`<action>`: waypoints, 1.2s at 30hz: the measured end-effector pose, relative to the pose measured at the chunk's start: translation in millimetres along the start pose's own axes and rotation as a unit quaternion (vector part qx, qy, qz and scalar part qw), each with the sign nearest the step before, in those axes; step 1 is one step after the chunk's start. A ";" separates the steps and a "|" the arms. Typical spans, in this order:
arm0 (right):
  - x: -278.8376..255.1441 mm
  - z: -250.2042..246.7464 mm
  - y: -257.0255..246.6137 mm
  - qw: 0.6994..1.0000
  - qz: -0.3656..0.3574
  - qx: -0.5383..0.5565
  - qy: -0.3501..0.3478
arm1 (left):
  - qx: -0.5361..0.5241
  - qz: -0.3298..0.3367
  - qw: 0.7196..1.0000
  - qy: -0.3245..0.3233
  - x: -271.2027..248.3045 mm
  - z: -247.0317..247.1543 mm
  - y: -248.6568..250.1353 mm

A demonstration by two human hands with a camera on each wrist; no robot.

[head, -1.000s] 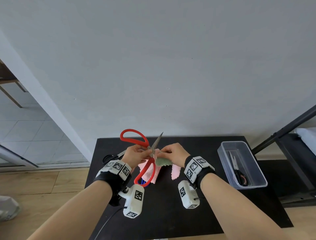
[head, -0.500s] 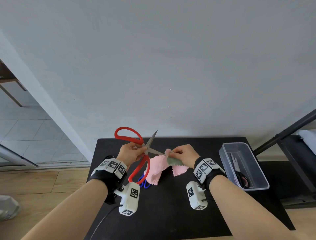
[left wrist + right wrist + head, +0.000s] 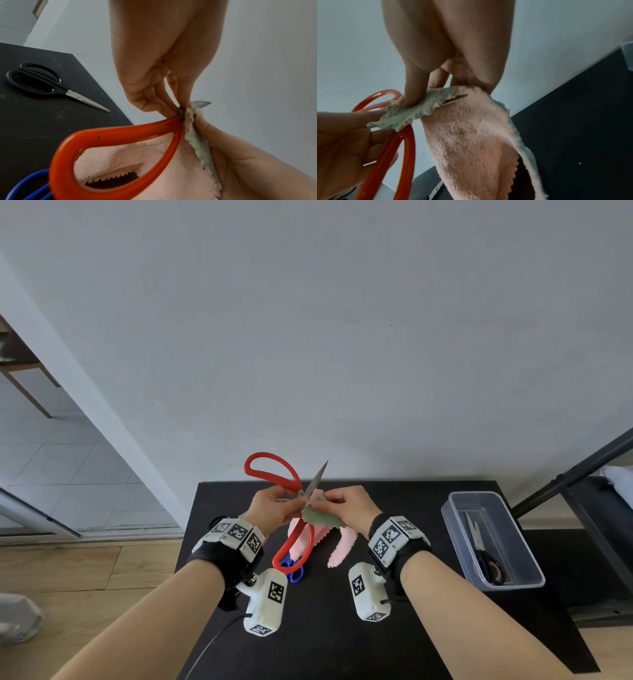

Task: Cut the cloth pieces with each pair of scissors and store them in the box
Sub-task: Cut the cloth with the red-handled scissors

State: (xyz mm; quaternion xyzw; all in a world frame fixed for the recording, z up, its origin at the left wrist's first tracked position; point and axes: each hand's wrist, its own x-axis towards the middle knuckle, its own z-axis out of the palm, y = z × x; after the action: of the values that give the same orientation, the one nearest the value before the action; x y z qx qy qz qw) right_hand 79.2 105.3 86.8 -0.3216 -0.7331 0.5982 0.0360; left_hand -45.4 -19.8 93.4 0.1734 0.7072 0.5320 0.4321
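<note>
the cloth piece [image 3: 320,517], pink on one face and grey-green on the other, hangs at lower centre of the head view above the black table [image 3: 394,628], pinched near its top edge by the right hand [image 3: 349,505], thumb and fingers curled onto the fabric. the left hand [image 3: 270,508] grips the red scissors [image 3: 294,508] close to the pivot, fingers curled round that spot rather than through the loops; the handles are spread wide, one loop toward the upper left, the other hanging down over the table. one blade tip points up and right past the cloth's top edge. in the right wrist view a short slit shows in the fabric with metal in it, so the blades seem to sit at the held edge, between the two hands. the cloth's long axis runs downward from the pinch, so i judge a cut would travel down it. the clear box [image 3: 493,542], at right, lies nearer the right hand and holds one pair of scissors.
</note>
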 end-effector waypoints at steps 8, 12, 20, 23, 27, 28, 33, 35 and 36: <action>-0.6 3.0 -1.0 1.000 -0.001 -0.026 0.002 | 0.011 0.004 1.000 0.012 -0.1 -2.0 0.8; -0.9 -1.1 -1.2 0.999 0.008 -0.041 -0.008 | 0.017 0.001 1.000 0.018 2.5 -3.4 0.2; -5.4 -22.7 18.0 0.996 0.049 -0.077 0.025 | -0.028 -0.024 0.999 0.032 6.6 -21.6 0.0; -8.6 -34.7 31.0 0.993 0.062 -0.087 0.051 | -0.027 -0.035 0.999 0.031 9.0 -36.3 2.0; -7.2 -40.9 29.1 0.995 0.041 -0.055 0.074 | 0.042 -0.039 0.998 0.017 8.9 -43.7 4.5; -6.4 -42.0 26.0 0.995 0.034 -0.046 0.077 | 0.063 -0.038 0.997 0.011 8.7 -44.0 4.8; -1.1 -49.3 5.7 0.995 0.005 -0.005 0.095 | 0.150 -0.036 0.987 -0.042 3.9 -44.6 8.5; 1.3 -49.2 -2.6 0.996 -0.014 -0.007 0.088 | 0.194 -0.037 0.979 -0.057 2.8 -42.9 9.4; 2.2 -47.4 -7.0 0.996 -0.027 -0.008 0.080 | 0.220 -0.034 0.973 -0.065 2.3 -41.8 9.4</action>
State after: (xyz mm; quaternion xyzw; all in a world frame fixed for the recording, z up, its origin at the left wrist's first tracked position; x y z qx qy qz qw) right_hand 95.2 146.4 105.8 -0.3490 -0.7407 0.5639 0.1078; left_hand -81.9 -39.8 103.4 0.2743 0.7825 0.3364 0.4464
